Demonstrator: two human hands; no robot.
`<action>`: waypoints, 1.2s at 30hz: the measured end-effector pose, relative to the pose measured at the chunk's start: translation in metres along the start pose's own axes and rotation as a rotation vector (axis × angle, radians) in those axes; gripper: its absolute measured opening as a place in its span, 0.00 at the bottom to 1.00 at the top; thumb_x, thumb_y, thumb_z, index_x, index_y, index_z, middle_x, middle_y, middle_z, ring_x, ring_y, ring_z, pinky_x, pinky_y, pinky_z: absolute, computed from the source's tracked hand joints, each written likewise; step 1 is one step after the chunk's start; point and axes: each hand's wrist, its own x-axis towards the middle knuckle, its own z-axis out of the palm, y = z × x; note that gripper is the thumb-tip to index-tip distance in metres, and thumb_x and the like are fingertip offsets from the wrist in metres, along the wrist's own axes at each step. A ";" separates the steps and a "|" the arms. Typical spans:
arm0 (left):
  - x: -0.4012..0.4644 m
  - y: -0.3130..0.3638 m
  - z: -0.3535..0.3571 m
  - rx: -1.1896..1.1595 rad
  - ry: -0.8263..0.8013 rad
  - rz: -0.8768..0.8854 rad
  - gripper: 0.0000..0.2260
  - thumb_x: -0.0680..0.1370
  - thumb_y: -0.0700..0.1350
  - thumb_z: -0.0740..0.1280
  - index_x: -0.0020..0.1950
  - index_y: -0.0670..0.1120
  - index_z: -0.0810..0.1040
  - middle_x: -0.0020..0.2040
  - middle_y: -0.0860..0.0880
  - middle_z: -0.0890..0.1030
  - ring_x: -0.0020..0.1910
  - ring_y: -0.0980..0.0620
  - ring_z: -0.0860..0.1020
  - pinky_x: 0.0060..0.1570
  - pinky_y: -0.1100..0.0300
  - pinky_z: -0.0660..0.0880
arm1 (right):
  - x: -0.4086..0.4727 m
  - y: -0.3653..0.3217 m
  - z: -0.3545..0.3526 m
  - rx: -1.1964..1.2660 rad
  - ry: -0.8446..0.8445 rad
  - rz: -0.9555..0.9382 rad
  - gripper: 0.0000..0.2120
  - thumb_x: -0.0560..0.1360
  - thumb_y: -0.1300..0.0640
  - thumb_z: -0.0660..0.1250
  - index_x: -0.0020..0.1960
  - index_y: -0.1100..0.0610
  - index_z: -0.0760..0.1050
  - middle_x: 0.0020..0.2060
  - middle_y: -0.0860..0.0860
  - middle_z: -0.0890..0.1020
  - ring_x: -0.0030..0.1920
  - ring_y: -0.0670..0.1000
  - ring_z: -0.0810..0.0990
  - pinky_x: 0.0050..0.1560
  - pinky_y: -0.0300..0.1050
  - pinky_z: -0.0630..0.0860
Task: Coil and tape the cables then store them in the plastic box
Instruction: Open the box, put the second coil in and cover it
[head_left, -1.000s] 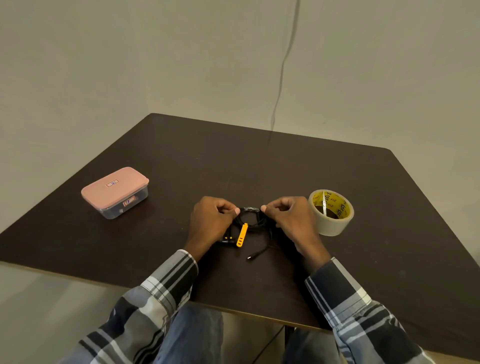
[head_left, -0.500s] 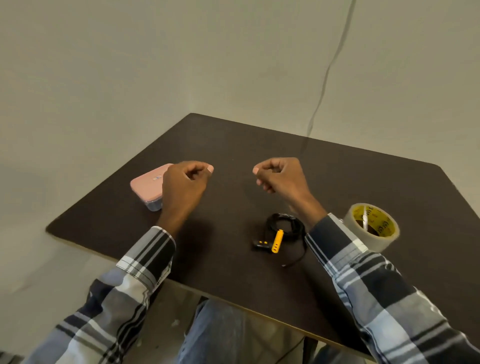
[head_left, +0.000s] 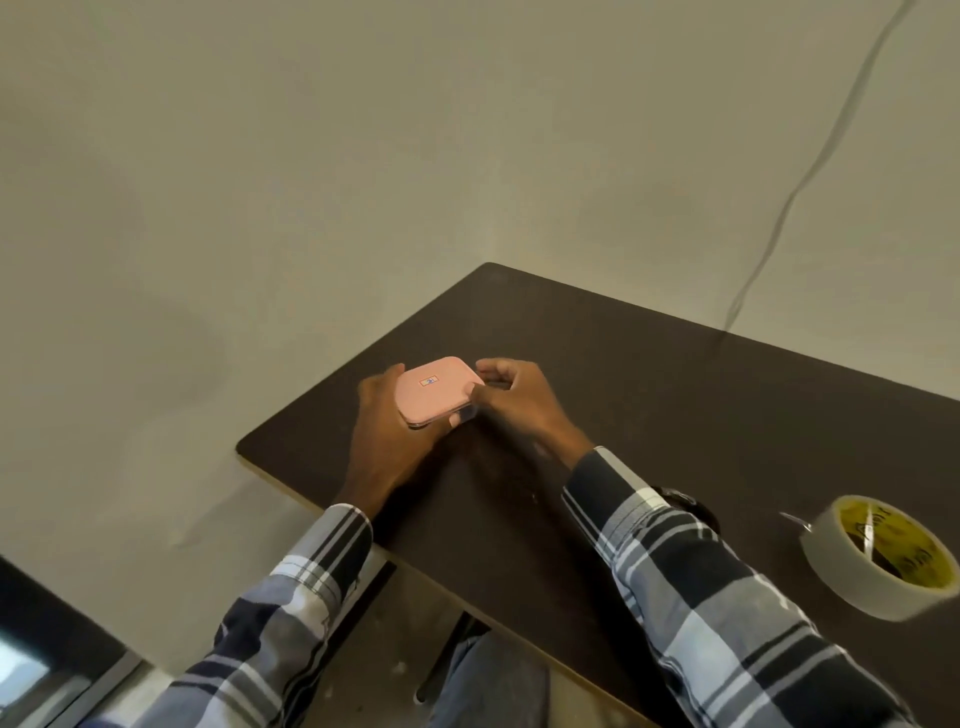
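**Both hands on the box, lid still shut**

You have the small clear plastic box with the pink lid (head_left: 435, 389) near the far left corner of the dark brown table (head_left: 649, 395). Your left hand (head_left: 387, 431) cups its left side and near corner, fingers wrapped against the wall. Your right hand (head_left: 511, 400) pinches the right edge of the lid, thumb and fingers closed on it. The lid looks seated all round, so opening is the step in hand.

The risk is the box skidding. It sits close to the table's left edge, and a hard upward pull on a tight lid could jerk it out of your left hand and over the side. A lid that pops free suddenly could also fly off. Hold the base down firmly and peel from one corner.

The black coiled cable (head_left: 691, 506) lies well back, mostly hidden behind your right checked sleeve (head_left: 691, 587); whether its tape holds I cannot tell. The roll of pale packing tape with a yellow core (head_left: 878, 558) stands near the right edge, well apart from the box. Nothing lies between cable and box except your own forearm.
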 end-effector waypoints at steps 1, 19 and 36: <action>0.001 0.000 0.000 -0.012 -0.012 -0.002 0.47 0.63 0.62 0.78 0.75 0.47 0.63 0.69 0.49 0.66 0.62 0.55 0.70 0.58 0.62 0.67 | -0.001 0.000 0.000 -0.001 0.001 0.001 0.21 0.74 0.59 0.74 0.66 0.59 0.78 0.57 0.52 0.84 0.56 0.49 0.83 0.62 0.51 0.80; -0.013 0.044 0.073 -0.019 -0.434 0.240 0.42 0.65 0.54 0.81 0.74 0.49 0.66 0.67 0.50 0.71 0.62 0.56 0.70 0.59 0.61 0.70 | -0.066 0.032 -0.123 -0.081 -0.080 0.019 0.26 0.73 0.65 0.75 0.70 0.59 0.75 0.73 0.51 0.72 0.68 0.48 0.74 0.65 0.40 0.73; -0.021 0.048 0.086 -0.214 -0.649 0.131 0.51 0.63 0.41 0.83 0.77 0.53 0.54 0.74 0.47 0.69 0.68 0.55 0.71 0.62 0.69 0.68 | -0.082 0.030 -0.169 -0.806 -0.248 -0.281 0.22 0.78 0.48 0.69 0.70 0.53 0.75 0.74 0.51 0.71 0.72 0.51 0.71 0.67 0.46 0.72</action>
